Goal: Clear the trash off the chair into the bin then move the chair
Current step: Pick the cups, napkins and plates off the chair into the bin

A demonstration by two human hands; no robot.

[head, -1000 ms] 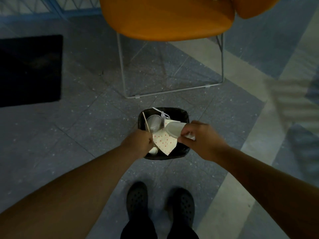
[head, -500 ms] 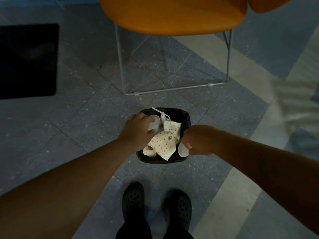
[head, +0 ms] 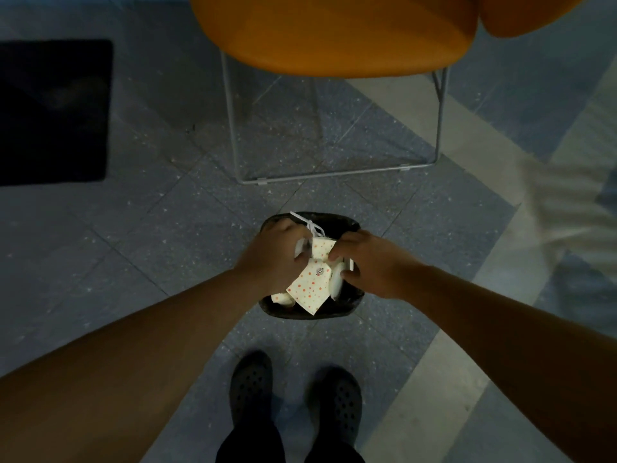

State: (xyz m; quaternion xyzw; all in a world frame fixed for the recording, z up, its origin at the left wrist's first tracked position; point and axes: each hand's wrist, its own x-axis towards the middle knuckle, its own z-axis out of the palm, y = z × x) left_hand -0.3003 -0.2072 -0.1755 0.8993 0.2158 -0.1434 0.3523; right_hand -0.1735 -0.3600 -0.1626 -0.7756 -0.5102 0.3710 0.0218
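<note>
While the dotted paper (head: pixel 309 285) sits crumpled in the black bin (head: pixel 347 309), my left hand (head: pixel 272 257) at 9 o'clock and right hand (head: pixel 372 267) at 3 both pinch its top edge; orange chair (head: pixel 334 31) at 12.

My two hands cover most of the small black bin (head: pixel 310 312), so I can't make out its contents; the orange moulded chair seat (head: pixel 334 31) is cut off at top.

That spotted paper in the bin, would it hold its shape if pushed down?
Probably not. The spotted paper already looks creased and bent over the other trash, so it likely crumples easily. It seems thin and light, and may spring back above the bin rim.
</note>
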